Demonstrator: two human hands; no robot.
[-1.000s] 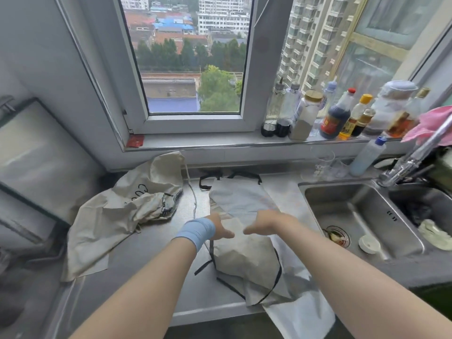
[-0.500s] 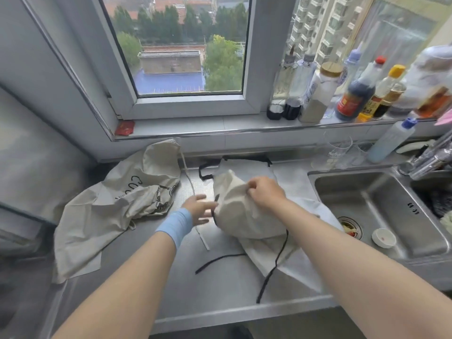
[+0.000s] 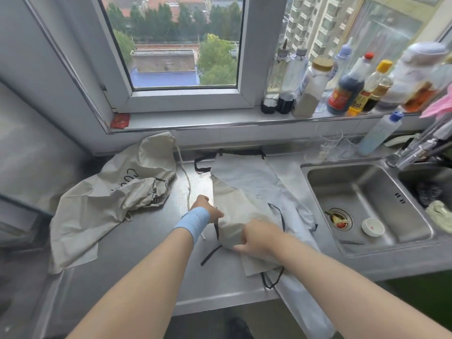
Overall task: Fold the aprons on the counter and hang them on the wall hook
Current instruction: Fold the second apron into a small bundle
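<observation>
A pale grey apron [image 3: 247, 182] with black straps lies on the steel counter [image 3: 151, 243] beside the sink, part of it folded over on itself, one corner hanging over the front edge. My right hand [image 3: 259, 238] grips the near edge of the folded part. My left hand [image 3: 208, 209], with a blue wristband, holds the fold's left edge; its fingers are partly hidden by cloth. A second, beige apron [image 3: 107, 204] with dark lettering lies crumpled at the left. No wall hook is in view.
A steel sink [image 3: 367, 204] with a white cap and food scraps is at the right, a tap [image 3: 420, 148] above it. Several bottles [image 3: 342, 89] line the window sill. Two glasses [image 3: 330, 148] stand behind the sink. A black strap [image 3: 210, 255] trails on the counter.
My right hand moved from the far end of the bundle back to its near edge, laying the cloth flatter. My left hand went from beside the apron onto its left edge.
</observation>
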